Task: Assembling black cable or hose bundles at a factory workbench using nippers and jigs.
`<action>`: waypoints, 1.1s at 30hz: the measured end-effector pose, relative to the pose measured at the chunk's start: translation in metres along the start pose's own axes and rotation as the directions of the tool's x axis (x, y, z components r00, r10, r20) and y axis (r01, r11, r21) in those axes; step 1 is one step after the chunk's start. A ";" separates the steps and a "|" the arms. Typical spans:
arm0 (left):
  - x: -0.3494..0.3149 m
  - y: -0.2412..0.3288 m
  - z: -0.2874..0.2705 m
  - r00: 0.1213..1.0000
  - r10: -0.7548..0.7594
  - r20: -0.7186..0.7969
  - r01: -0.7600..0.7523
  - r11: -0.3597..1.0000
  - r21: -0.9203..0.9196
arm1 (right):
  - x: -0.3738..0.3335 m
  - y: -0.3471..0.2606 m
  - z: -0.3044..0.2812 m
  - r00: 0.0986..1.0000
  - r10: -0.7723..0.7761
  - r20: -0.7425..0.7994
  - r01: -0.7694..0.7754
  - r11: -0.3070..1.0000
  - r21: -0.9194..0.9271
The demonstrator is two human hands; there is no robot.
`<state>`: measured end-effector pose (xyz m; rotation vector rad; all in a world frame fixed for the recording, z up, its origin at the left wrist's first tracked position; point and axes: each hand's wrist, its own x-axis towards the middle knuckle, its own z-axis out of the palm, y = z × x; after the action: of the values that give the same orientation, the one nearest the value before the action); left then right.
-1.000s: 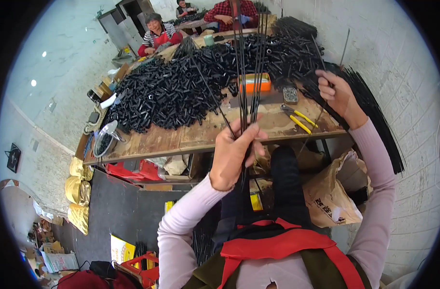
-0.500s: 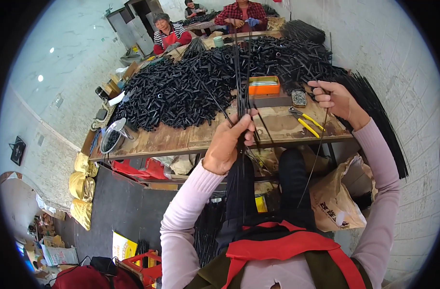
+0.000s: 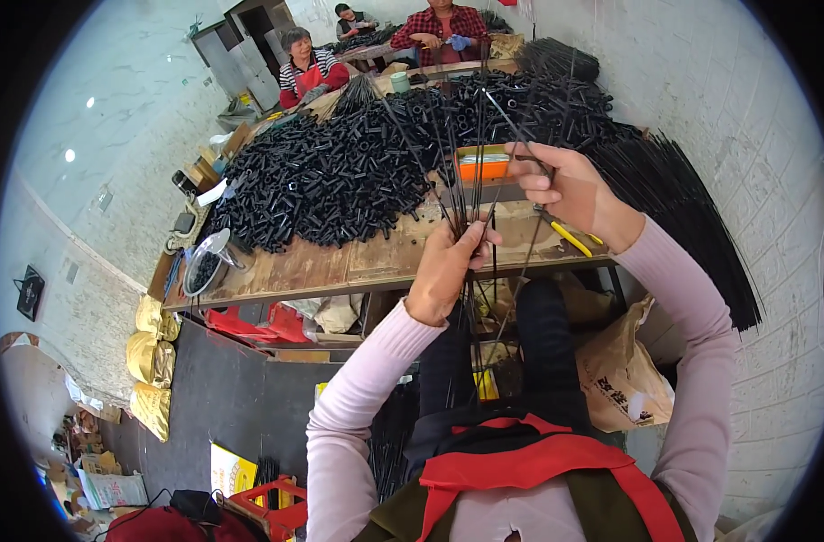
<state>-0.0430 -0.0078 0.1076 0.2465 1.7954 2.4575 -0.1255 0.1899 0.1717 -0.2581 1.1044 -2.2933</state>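
Bundle of thin black rods (image 3: 460, 215): roughly upright, fanned at top, clasped in left hand (image 3: 446, 262) above near edge of brown wooden table (image 3: 339, 267). Right hand (image 3: 570, 191): fingers pinched on slender dark rod (image 3: 526, 257), just right of bundle. Orange rectangular box (image 3: 484, 169): beyond hands. Yellow-handled pliers (image 3: 572, 238): on table, partly hidden by right hand. Heap of short black tubes (image 3: 330, 172): far, spreading left. Sheaf of long black rods (image 3: 678, 199): right. Brown paper sack (image 3: 621, 370): near right, below tabletop.
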 end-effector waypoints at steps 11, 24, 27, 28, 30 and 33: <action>-0.010 0.000 0.033 0.989 -0.051 -0.136 0.019 0.974 -0.226 | 0.008 0.027 0.009 0.998 -0.043 -0.050 0.037 0.993 -0.115; 0.013 0.033 0.000 0.948 -0.202 0.246 0.230 0.969 -0.093 | 0.035 -0.007 -0.002 0.926 -0.359 0.117 0.290 0.477 -0.830; 0.027 0.042 -0.013 0.836 -0.214 0.506 0.308 0.945 -0.110 | 0.053 -0.012 -0.009 0.937 -0.340 0.085 0.306 0.678 -0.668; 0.025 0.036 -0.010 0.832 -0.213 0.513 0.310 0.945 -0.110 | 0.053 -0.014 -0.014 0.965 -0.200 0.167 0.252 0.880 -0.403; 0.008 0.030 -0.002 0.734 -0.322 0.598 0.457 0.885 -0.085 | 0.054 -0.011 -0.005 0.937 -0.031 0.348 0.044 0.999 -0.032; -0.001 0.016 -0.003 0.684 -0.314 0.659 0.508 0.852 -0.122 | 0.042 0.005 0.012 0.869 0.028 0.493 0.008 0.997 -0.070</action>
<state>-0.0423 -0.0157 0.1220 0.4889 1.0394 1.9474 -0.1529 0.1558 0.1728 -0.8168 0.9087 -2.0099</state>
